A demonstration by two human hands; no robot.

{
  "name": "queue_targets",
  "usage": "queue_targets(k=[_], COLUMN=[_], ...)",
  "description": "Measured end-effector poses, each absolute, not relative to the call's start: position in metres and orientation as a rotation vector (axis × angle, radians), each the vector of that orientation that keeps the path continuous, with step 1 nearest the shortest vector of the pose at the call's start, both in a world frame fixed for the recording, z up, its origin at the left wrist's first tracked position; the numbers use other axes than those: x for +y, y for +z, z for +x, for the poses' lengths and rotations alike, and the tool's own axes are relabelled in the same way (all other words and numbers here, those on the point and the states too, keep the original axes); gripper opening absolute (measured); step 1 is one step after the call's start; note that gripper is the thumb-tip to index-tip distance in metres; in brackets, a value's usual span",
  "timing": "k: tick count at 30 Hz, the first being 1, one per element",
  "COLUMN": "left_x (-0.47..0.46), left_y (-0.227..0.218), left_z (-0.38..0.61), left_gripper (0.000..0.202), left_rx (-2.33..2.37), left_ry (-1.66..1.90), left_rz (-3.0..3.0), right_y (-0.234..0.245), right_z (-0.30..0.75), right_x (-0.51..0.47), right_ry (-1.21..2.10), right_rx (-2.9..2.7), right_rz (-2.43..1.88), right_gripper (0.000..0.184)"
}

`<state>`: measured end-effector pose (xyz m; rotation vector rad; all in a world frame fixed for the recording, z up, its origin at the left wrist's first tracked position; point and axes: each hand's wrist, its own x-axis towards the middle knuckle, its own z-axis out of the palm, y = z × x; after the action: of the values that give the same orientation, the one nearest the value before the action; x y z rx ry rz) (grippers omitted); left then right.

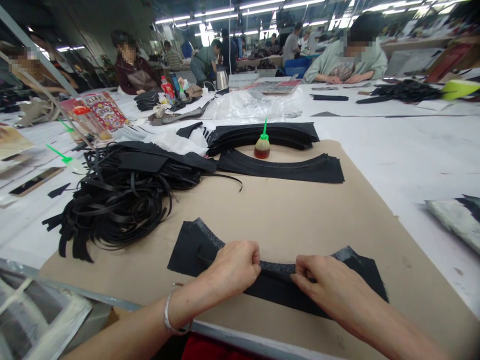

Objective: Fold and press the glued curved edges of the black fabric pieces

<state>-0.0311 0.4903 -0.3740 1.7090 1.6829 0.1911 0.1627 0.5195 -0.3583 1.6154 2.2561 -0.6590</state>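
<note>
A curved black panel (277, 295) of fabric or leather lies on brown paper in front of me. Its concave edge carries a greyish, shiny band, perhaps glue. My left hand (236, 265) is closed in a pinch at the middle of that edge. My right hand (318, 277) pinches a little farther right, thumb and forefinger together. Between them runs a narrow black strip (276, 275), just below the band. A loose loop of strip shows left of my left hand; the fingertips partly hide what they grip.
A heap of black strips (123, 200) lies at left. Beyond are a curved black piece (285, 167), a stack of similar pieces (262, 136) and a green-tipped bottle (262, 145) with amber liquid. A phone (36, 181) lies far left. Co-workers sit across the table.
</note>
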Motion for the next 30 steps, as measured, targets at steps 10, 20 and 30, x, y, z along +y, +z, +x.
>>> queue_targets(k=[10,20,30], left_x=[0.491,0.491,0.489], left_y=[-0.379,-0.382,-0.388], left_z=[-0.031,-0.03,-0.027], left_gripper=[0.011,0.012,0.018], left_rx=[1.736,1.748,1.805], left_ry=[0.178,0.189,0.166], left_rz=[1.706,1.729,1.765], right_y=[-0.363,-0.365,-0.365], right_z=[0.158,0.156,0.158], right_x=[0.521,0.523,0.521], right_ry=[-0.63,-0.616,-0.578], right_rx=[2.223,2.22,2.274], right_rz=[1.617,1.603,1.604], right_gripper=[0.022,0.024,0.021])
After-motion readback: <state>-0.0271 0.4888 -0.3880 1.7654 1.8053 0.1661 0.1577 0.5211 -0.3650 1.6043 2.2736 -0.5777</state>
